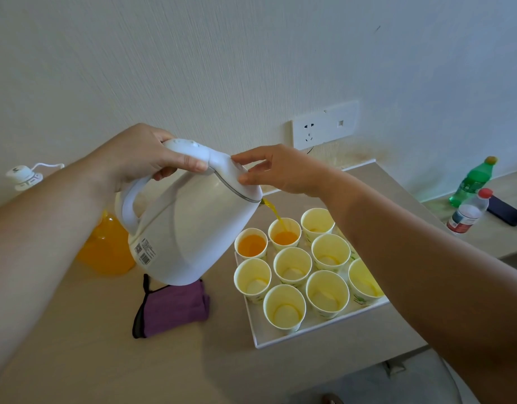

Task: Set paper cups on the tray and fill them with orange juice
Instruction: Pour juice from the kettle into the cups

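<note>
A white kettle [190, 228] hangs tilted over the white tray [268, 336]. My left hand [143, 156] grips its handle. My right hand [277, 167] presses straight fingertips against the lid. An orange stream [273, 212] runs from the spout into a paper cup [285, 233] in the back row, which is partly full. The cup to its left [251, 243] holds orange juice. Several other paper cups, such as one at the front [284, 307], stand in rows on the tray with no juice in them. My right forearm hides the tray's right side.
A large jug of orange juice [105, 249] stands behind the kettle at the left. A purple cloth [172, 307] lies on the beige counter [76, 360] beside the tray. A green bottle [474, 179], a clear bottle [468, 211] and a dark phone [506, 212] sit at the right.
</note>
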